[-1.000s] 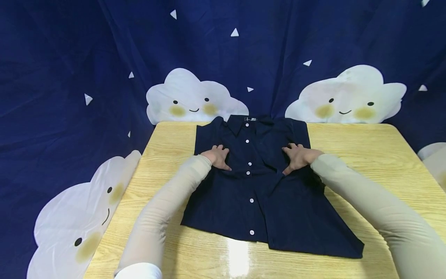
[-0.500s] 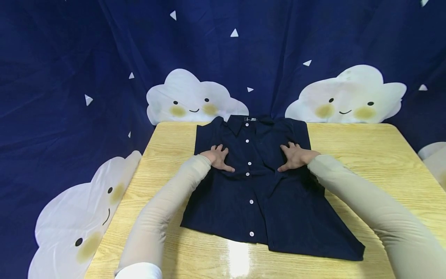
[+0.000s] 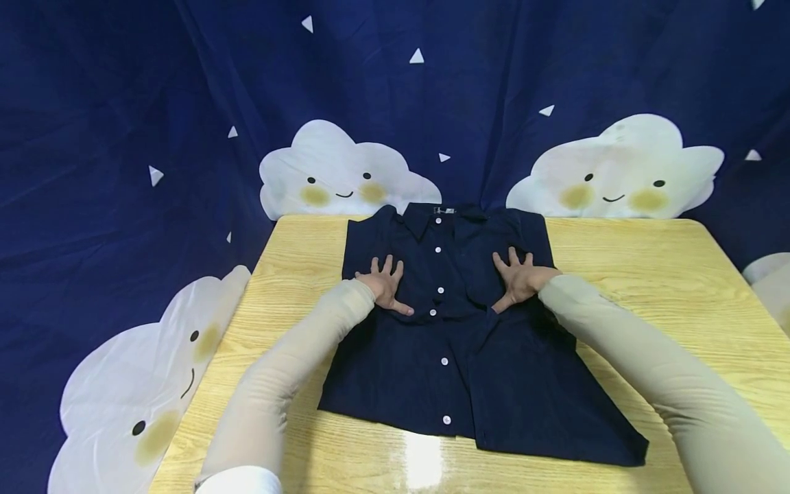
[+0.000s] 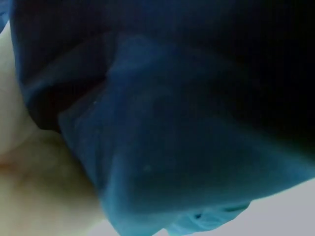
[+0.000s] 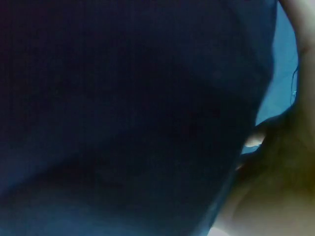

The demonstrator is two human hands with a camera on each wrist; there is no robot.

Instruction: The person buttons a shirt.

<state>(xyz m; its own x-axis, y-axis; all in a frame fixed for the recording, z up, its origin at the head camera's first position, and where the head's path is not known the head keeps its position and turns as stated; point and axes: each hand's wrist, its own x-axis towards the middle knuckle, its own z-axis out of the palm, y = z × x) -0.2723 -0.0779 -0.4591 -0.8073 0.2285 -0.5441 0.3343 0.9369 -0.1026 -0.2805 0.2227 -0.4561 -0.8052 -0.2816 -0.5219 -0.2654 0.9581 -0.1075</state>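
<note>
A sleeveless-looking navy button-up shirt (image 3: 395, 370) lies front side up, its collar (image 3: 416, 218) at the far side and its hem towards me. White buttons run down the middle, and the right front panel flares out at the lower right. My left hand (image 3: 384, 283) rests on the left chest with fingers spread. On the right chest lies my right hand (image 3: 520, 278), fingers likewise spread and thumb pointing inward. Dark fabric (image 4: 162, 128) fills most of the left wrist view. In the right wrist view, cloth (image 5: 133, 113) hides much of the right hand (image 5: 280, 191).
Under the shirt is a light wood table (image 3: 636, 267), with a bright reflection near its front. A dark blue curtain (image 3: 481, 82) with smiling clouds hangs right behind the far edge. More curtain with a cloud (image 3: 154, 370) is at the left side.
Fingers of both hands have spread wider on the cloth. My right hand has shifted slightly left. The shirt's hem and lower buttons have slid a little towards me.
</note>
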